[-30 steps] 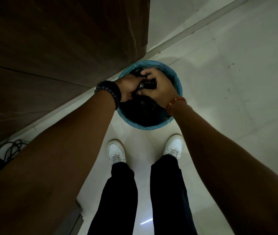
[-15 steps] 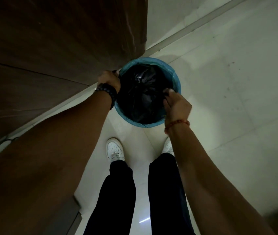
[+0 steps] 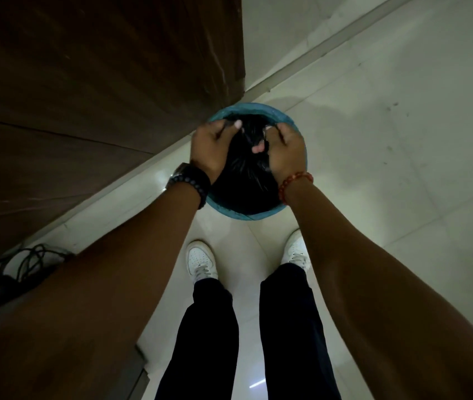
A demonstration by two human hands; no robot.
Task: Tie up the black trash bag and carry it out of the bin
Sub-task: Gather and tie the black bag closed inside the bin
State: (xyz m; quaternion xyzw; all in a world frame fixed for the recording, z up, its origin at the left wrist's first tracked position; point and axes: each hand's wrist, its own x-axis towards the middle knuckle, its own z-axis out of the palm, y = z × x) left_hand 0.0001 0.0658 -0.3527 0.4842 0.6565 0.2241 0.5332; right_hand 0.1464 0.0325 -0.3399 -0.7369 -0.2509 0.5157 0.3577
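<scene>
Bag [image 3: 247, 186], black, sits inside blue bin [image 3: 258, 109] on tiled floor [image 3: 388, 154]. Left hand [image 3: 210, 148] and right hand [image 3: 283, 151] each clench gathered bag plastic at top. No readable writing or labels. Dark bracelet [image 3: 193, 180] on left wrist, red bracelet [image 3: 294, 183] on right.

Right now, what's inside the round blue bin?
A black plastic trash bag fills the round blue bin, its top bunched between the left hand and right hand. The bag's contents and the bin's bottom are covered.
</scene>
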